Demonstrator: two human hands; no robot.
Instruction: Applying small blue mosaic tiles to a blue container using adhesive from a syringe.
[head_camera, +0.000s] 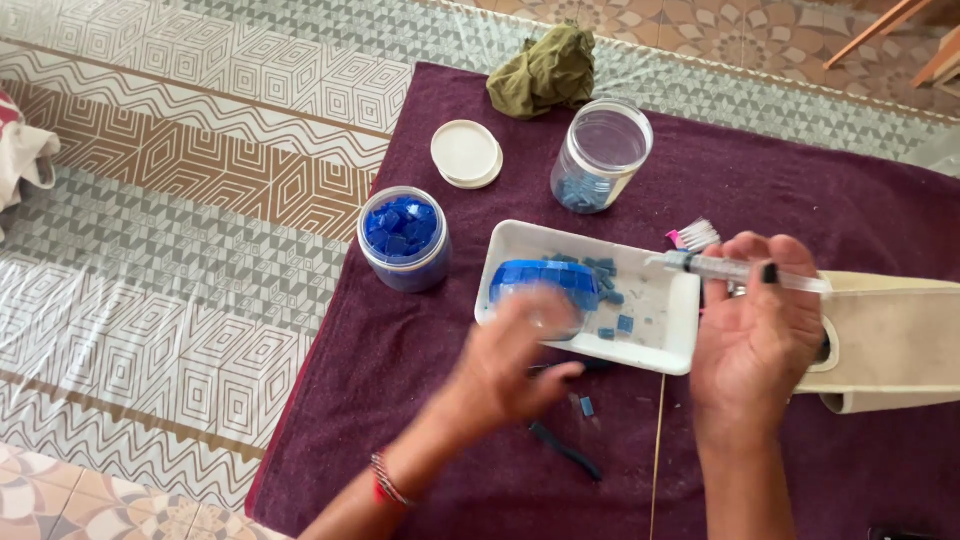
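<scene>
Just beyond the left hand, a blue-tiled round piece lies in the white tray; the fingers are blurred, seemingly curled on its near edge. To its right, the right hand grips a syringe, its long axis level, tip pointing left toward the piece.
</scene>
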